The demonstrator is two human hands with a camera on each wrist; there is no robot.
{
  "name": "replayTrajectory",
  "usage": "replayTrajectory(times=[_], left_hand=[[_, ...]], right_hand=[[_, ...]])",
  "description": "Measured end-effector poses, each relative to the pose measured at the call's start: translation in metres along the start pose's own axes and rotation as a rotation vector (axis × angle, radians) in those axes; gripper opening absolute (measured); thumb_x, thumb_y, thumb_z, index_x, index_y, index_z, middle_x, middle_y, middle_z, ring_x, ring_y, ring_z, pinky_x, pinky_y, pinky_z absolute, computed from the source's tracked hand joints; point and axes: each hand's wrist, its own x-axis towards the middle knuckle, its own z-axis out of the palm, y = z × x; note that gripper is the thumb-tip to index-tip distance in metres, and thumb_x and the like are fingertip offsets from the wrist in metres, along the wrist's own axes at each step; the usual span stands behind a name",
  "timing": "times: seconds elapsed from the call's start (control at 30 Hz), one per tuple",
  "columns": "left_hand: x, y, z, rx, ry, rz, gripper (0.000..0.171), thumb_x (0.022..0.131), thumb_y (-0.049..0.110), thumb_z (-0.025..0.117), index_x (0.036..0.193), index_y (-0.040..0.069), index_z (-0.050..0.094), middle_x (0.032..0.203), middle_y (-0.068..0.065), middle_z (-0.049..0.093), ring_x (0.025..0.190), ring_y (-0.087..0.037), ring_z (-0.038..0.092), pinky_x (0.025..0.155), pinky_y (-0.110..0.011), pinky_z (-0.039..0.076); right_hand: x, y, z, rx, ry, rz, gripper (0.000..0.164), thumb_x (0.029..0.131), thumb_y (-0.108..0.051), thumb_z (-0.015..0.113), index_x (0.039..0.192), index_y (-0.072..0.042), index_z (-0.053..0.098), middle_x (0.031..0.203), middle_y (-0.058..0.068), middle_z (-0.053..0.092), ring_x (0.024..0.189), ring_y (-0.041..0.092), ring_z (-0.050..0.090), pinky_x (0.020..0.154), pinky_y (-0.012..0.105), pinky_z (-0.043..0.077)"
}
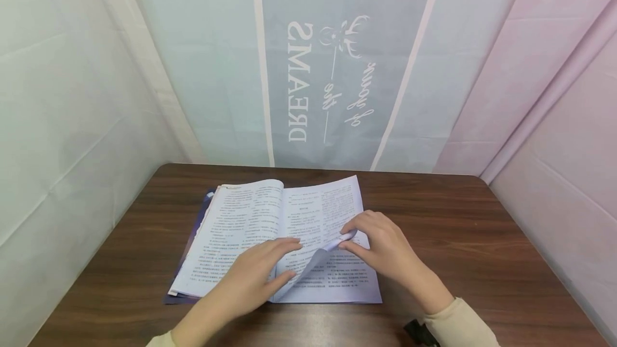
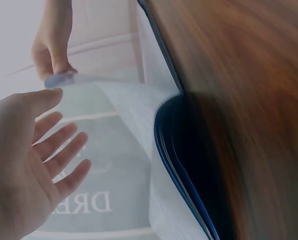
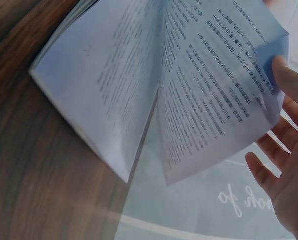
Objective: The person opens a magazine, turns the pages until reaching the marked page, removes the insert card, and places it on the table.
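An open magazine with printed text lies on the table, its dark blue cover showing along the left edge. My right hand pinches the edge of a page between thumb and fingers. In the right wrist view that page is lifted, with its corner bent under the thumb. My left hand hovers over the lower middle of the magazine, near the fold. Its fingers are spread and loosely bent, with nothing between them in the left wrist view. The head view hides the page's underside.
The brown wooden table extends around the magazine. Behind it hangs a pale curtain with mirrored lettering, and light cloth walls stand on both sides. A small black object sits by the right sleeve at the near edge.
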Motion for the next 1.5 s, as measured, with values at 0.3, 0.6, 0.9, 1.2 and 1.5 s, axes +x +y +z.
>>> replayTrajectory(times=[0.3, 0.6, 0.9, 1.2, 1.5], left_hand=[[0.021, 0.017, 0.006, -0.052, 0.177, 0.125, 0.051, 0.088, 0.021, 0.076, 0.135, 0.018, 0.057, 0.131, 0.006, 0.061, 0.118, -0.012, 0.060, 0.096, -0.033, 0.052], [0.026, 0.023, 0.008, -0.086, 0.264, 0.171, 0.043, 0.092, 0.011, 0.071, 0.133, 0.019, 0.059, 0.121, 0.006, 0.067, 0.108, -0.011, 0.064, 0.089, -0.031, 0.055], [0.023, 0.019, 0.010, -0.048, 0.337, 0.170, 0.041, 0.093, 0.005, 0.066, 0.133, 0.016, 0.060, 0.119, 0.001, 0.068, 0.108, -0.014, 0.065, 0.090, -0.031, 0.055], [0.012, 0.012, 0.006, -0.031, 0.368, 0.033, 0.049, 0.089, -0.001, 0.071, 0.134, 0.013, 0.058, 0.117, -0.002, 0.068, 0.098, -0.013, 0.067, 0.081, -0.027, 0.058], [-0.012, -0.008, 0.000, 0.075, 0.404, -0.104, 0.062, 0.084, -0.003, 0.074, 0.139, 0.012, 0.051, 0.112, -0.003, 0.066, 0.087, -0.012, 0.065, 0.067, -0.028, 0.057]], right_hand=[[0.016, -0.014, -0.003, 0.046, 0.077, -0.078, 0.028, 0.072, -0.021, 0.088, 0.094, -0.019, 0.069, 0.092, -0.013, 0.068, 0.090, 0.009, 0.060, 0.084, 0.034, 0.050], [0.023, -0.024, -0.005, 0.078, 0.085, -0.084, 0.026, 0.076, -0.025, 0.086, 0.095, -0.017, 0.071, 0.094, -0.010, 0.069, 0.094, 0.012, 0.061, 0.092, 0.035, 0.048], [0.022, -0.030, -0.005, 0.152, 0.112, -0.073, 0.032, 0.079, -0.025, 0.085, 0.105, -0.013, 0.072, 0.113, 0.000, 0.069, 0.111, 0.023, 0.061, 0.104, 0.033, 0.043], [0.013, -0.029, -0.006, 0.156, 0.111, -0.040, 0.036, 0.091, -0.036, 0.072, 0.115, -0.010, 0.070, 0.133, 0.007, 0.062, 0.124, 0.028, 0.055, 0.110, 0.028, 0.038], [-0.007, -0.020, -0.005, 0.052, 0.079, -0.038, 0.037, 0.080, -0.021, 0.083, 0.114, -0.014, 0.069, 0.128, 0.003, 0.064, 0.117, 0.025, 0.060, 0.099, 0.036, 0.048]])
